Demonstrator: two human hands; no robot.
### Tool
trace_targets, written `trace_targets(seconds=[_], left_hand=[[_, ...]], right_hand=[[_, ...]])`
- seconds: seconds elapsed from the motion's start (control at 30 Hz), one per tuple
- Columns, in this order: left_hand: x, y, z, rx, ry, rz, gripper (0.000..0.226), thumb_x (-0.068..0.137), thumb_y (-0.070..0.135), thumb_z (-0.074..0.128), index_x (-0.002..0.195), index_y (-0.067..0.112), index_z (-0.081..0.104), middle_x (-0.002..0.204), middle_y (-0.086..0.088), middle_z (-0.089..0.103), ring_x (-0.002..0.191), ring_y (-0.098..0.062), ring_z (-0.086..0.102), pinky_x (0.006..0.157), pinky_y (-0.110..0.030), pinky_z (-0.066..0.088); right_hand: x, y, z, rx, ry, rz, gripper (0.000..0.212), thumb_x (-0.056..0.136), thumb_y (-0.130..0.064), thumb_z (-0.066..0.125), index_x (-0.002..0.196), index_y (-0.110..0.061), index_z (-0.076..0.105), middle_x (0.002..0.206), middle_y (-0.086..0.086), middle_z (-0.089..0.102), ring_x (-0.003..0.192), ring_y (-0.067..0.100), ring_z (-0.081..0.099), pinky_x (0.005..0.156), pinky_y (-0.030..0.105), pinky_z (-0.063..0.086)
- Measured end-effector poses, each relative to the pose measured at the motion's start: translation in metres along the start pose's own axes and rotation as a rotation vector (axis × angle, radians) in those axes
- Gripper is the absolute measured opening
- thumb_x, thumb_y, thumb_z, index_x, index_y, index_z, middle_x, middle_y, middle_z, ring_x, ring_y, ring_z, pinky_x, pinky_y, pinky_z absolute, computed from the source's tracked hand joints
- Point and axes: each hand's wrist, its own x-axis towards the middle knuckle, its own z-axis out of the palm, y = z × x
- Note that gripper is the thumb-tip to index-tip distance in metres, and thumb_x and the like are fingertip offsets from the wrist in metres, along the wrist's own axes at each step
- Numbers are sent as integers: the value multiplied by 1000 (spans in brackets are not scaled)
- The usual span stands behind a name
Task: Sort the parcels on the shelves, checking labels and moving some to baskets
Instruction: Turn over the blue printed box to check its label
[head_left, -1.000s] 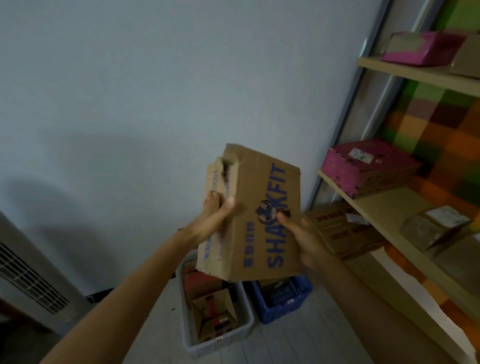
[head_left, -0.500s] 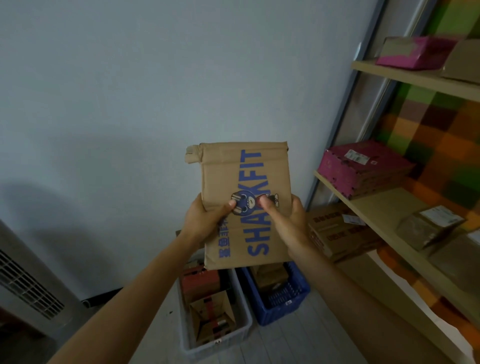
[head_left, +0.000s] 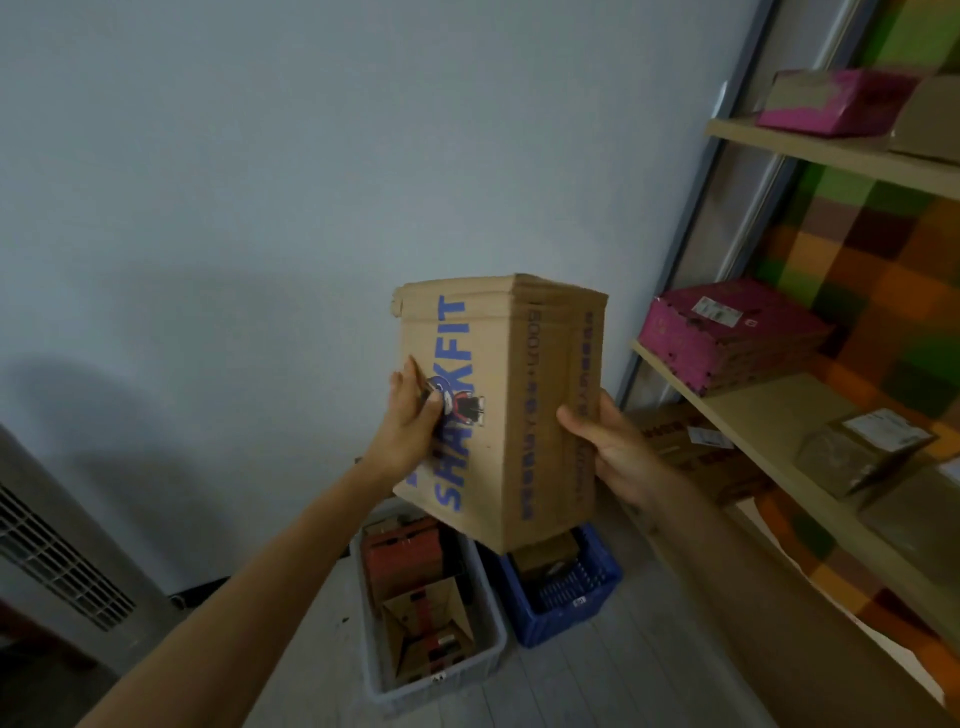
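I hold a brown cardboard parcel (head_left: 519, 395) with blue SHARKFIT lettering upright in front of me, above the floor baskets. My left hand (head_left: 410, 426) grips its left face, thumb over the printed logo. My right hand (head_left: 608, 447) grips its right edge, thumb on the narrow side with small blue print. No shipping label shows on the two faces turned to me. Below stand a grey basket (head_left: 493, 649) holding brown and red boxes and a blue basket (head_left: 566, 613) holding a brown box.
Wooden shelves (head_left: 753, 415) run along the right, carrying a pink parcel (head_left: 727, 332), a small brown labelled parcel (head_left: 862, 447) and, on the upper board, another pink parcel (head_left: 831, 101). A brown box (head_left: 696, 452) sits under the shelf. A grey vented unit (head_left: 57, 561) stands at left.
The parcel has turned in my hands, so its narrow side now faces me beside the SHARKFIT face. My right hand shifted from the front to the right edge.
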Motion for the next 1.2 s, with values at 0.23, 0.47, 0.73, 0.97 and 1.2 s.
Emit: trace_targets(seconds=[0.23, 0.47, 0.73, 0.97, 1.2], left_hand=[[-7, 6, 25, -142, -172, 17, 102, 64, 57, 85, 141, 37, 21, 136, 3, 52, 122, -13, 57, 98, -42, 54], [-11, 9, 1, -384, -163, -112, 60, 87, 26, 71, 137, 9, 45, 119, -12, 67, 91, -17, 73, 66, -26, 59], [-15, 7, 8, -472, -228, -116, 51, 89, 38, 66, 133, 16, 52, 120, -12, 70, 103, -25, 70, 79, -37, 58], [-5, 14, 10, -113, 42, 66, 56, 100, 52, 37, 151, 28, 32, 137, 4, 56, 118, -7, 59, 106, -40, 46], [-11, 15, 12, -279, -197, -82, 59, 83, 40, 62, 136, 24, 41, 113, 8, 64, 80, 4, 70, 61, -19, 58]], right_hand=[[2, 22, 41, -137, 406, -80, 57, 71, -18, 89, 120, -24, 60, 110, 0, 73, 102, 21, 70, 91, 51, 57], [-3, 0, 37, -204, 381, -199, 15, 96, -27, 63, 109, -23, 70, 97, -7, 74, 92, 12, 70, 78, 28, 56], [-6, -17, -9, -99, 325, 120, 60, 79, -49, 71, 125, -14, 54, 108, 3, 65, 76, 13, 71, 62, 29, 56], [-8, -9, 1, 1, 375, 11, 55, 70, -27, 83, 120, -12, 65, 106, 9, 75, 93, 26, 74, 75, 40, 61], [-8, 4, 29, -203, 450, -180, 35, 81, -4, 79, 98, -28, 59, 100, -5, 71, 93, 17, 69, 76, 34, 57]])
